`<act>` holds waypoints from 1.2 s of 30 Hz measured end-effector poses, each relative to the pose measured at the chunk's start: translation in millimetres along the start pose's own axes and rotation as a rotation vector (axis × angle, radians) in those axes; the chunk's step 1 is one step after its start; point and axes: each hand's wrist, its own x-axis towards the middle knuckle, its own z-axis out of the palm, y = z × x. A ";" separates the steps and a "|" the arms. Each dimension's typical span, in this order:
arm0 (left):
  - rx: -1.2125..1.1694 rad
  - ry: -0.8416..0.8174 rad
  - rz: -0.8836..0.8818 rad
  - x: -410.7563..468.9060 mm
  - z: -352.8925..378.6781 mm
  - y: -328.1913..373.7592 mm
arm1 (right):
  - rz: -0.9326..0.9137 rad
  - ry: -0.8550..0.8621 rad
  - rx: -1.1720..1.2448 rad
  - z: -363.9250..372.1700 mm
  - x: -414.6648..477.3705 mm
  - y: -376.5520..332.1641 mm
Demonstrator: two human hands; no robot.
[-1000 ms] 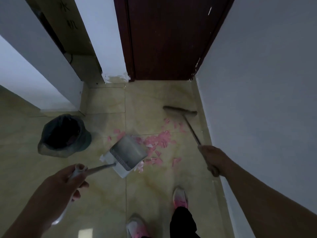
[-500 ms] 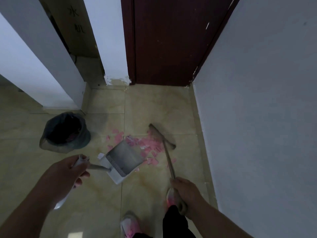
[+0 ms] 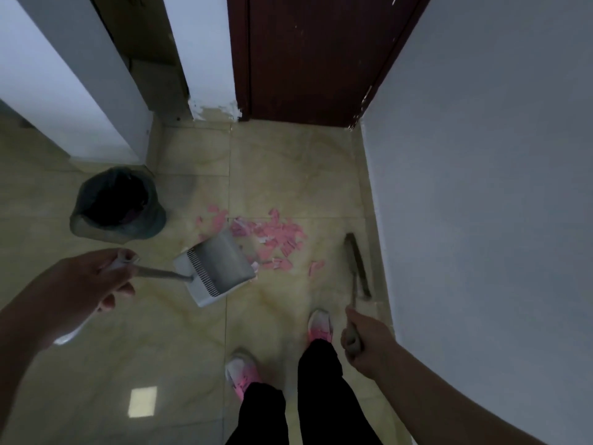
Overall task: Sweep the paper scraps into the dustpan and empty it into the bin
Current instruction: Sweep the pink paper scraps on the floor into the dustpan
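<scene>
Now I see my left hand gripping the dustpan handle, my right hand clenching the broom; paper scraps lie at the dustpan's one o'clock, bin at ten.

The left hand grips the long handle of the dustpan, which rests on the tiled floor. Pink paper scraps lie just beyond the dustpan's open edge and to its right. The bin stands left of the dustpan. Well right of the dustpan, the right hand clasps the broom near the wall.
</scene>
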 end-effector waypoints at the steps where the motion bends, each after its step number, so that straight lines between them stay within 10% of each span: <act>1: -0.003 -0.004 0.018 -4.5 1.2 4.5 | -0.006 -0.007 -0.012 11.5 -1.3 11.5; 18: -0.045 0.098 -0.036 -38.2 3.3 -28.7 | 0.137 -0.527 0.451 193.5 -68.1 3.2; 29: -0.084 0.156 -0.132 -74.9 -31.7 -97.2 | -0.013 -0.472 -0.113 175.3 -70.5 -16.7; 36: -0.242 0.301 -0.210 -72.8 -47.2 -134.1 | -0.398 -0.355 -0.906 206.2 0.1 24.4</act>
